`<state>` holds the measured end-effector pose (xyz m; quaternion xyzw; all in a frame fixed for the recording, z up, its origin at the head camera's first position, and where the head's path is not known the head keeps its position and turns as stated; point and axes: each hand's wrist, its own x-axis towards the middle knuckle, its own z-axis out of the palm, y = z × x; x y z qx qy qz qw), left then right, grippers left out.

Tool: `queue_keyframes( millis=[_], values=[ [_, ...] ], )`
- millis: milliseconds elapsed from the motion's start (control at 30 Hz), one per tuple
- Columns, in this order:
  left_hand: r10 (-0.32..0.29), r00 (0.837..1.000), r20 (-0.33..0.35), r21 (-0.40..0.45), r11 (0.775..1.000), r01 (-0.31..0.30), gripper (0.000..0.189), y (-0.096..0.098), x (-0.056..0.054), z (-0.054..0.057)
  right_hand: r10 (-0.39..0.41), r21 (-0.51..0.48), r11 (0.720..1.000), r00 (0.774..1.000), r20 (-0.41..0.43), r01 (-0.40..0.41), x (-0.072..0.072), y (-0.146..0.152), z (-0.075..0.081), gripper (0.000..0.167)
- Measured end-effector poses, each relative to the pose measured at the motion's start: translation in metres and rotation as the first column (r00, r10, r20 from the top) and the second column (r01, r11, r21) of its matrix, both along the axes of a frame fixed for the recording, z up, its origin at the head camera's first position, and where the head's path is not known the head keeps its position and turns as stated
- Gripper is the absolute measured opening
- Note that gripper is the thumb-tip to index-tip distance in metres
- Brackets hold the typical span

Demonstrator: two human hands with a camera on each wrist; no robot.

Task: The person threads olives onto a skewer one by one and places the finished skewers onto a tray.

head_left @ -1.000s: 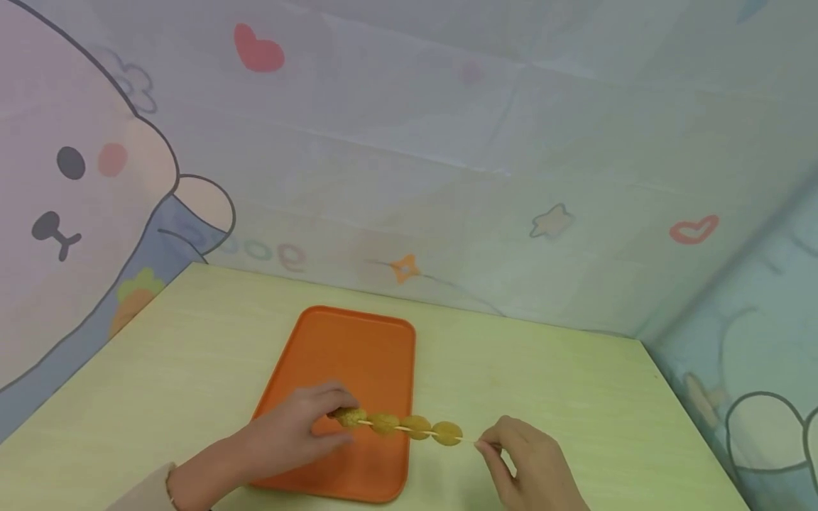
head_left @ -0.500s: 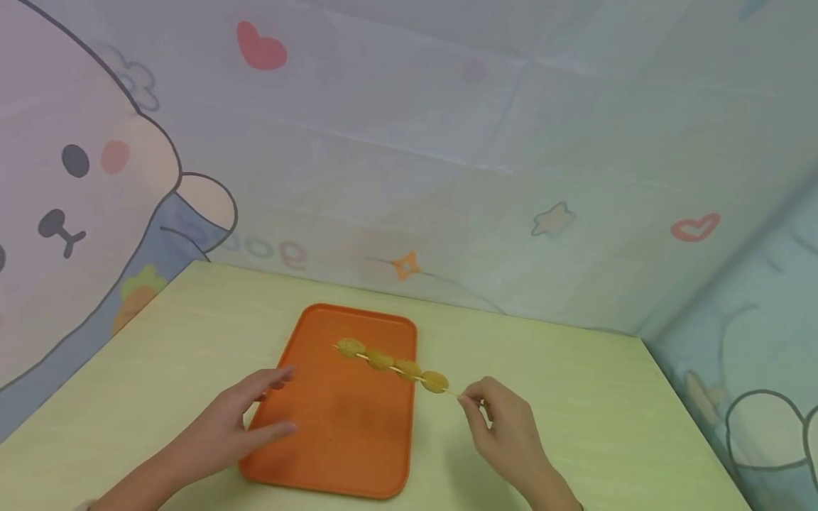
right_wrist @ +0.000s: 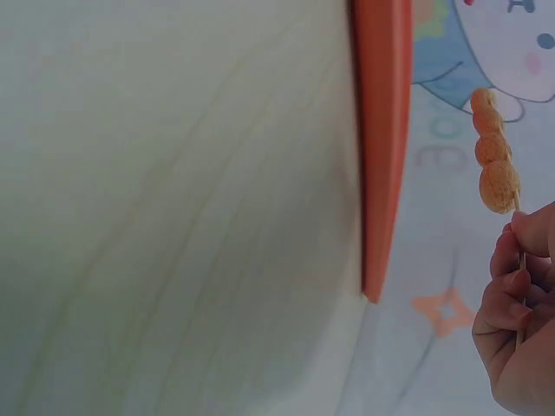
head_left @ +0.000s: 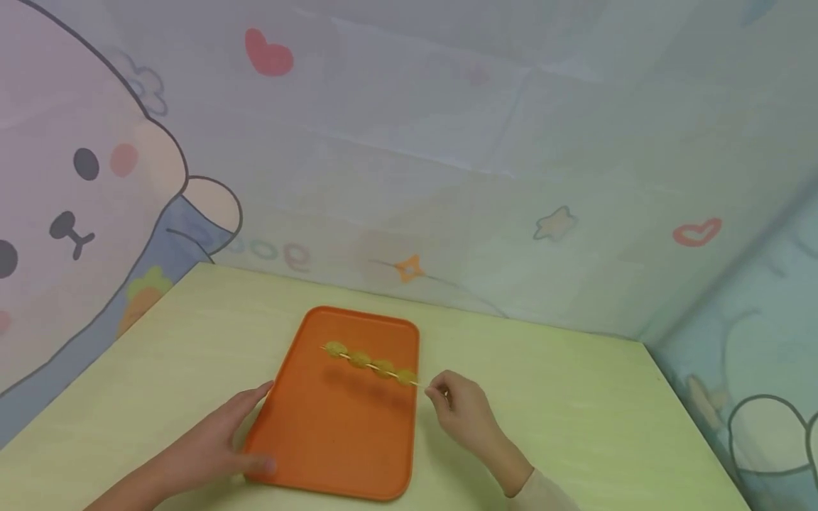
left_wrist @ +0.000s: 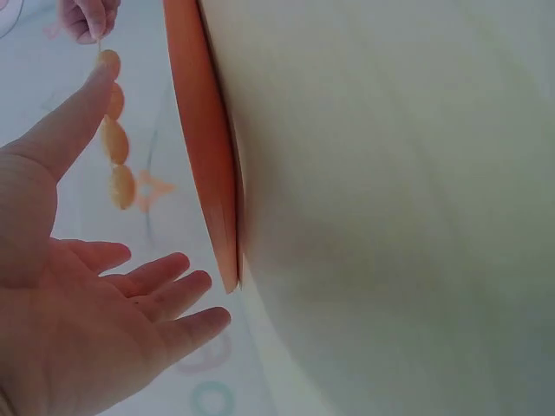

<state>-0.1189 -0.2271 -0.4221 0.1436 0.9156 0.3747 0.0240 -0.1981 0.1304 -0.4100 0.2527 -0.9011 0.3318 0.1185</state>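
Observation:
My right hand [head_left: 464, 411] pinches the bare end of a thin wooden skewer [right_wrist: 519, 260] between thumb and fingers. Several yellow-brown balls [head_left: 371, 364] are threaded along it, and the skewer points left over the far half of the orange tray [head_left: 339, 454]. Below the balls a shadow shows on the tray, so they hang above its surface. At the tray's left edge is my left hand [head_left: 220, 440], its fingers extended and holding nothing. In the left wrist view the left hand [left_wrist: 95, 321] has its palm turned up and fingers spread, close beside the tray's side.
The tray lies on a pale yellow-green table [head_left: 543, 411]. Behind the table rises a printed cloth backdrop [head_left: 447, 142] with a cartoon bear, hearts and stars. A second cloth wall [head_left: 767, 341] stands along the right side.
The left hand has let go of the skewer's far end and moved left to the tray's edge. The right hand has carried the skewer left and away from me, over the tray.

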Motion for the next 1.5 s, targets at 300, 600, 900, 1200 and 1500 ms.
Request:
queue_keyframes(
  millis=[300,600,900,1200,1500],
  values=[
    [-0.026,0.997,0.068,-0.061,0.998,0.030,0.113,-0.003,-0.005,-0.007,0.036,0.053,0.998,0.997,0.069,-0.039,-0.016,-0.011,-0.015,0.008],
    [-0.026,0.996,0.087,-0.093,0.995,0.034,0.109,-0.005,-0.008,-0.010,0.033,0.123,0.992,0.997,0.070,-0.041,-0.026,-0.019,-0.025,0.009],
    [-0.025,0.986,0.167,-0.093,0.995,0.041,0.103,-0.007,-0.013,-0.008,0.069,0.137,0.987,0.990,0.119,-0.085,-0.029,-0.020,-0.028,0.009],
    [-0.008,0.976,0.220,-0.093,0.995,0.029,0.100,-0.008,-0.014,-0.008,0.070,0.074,0.994,0.980,0.187,-0.085,-0.031,-0.018,-0.032,0.012],
    [-0.014,0.974,0.227,-0.091,0.995,0.036,0.100,-0.009,-0.015,-0.008,0.050,0.079,0.994,0.940,0.337,-0.081,-0.027,-0.020,-0.028,0.014]
  ],
)
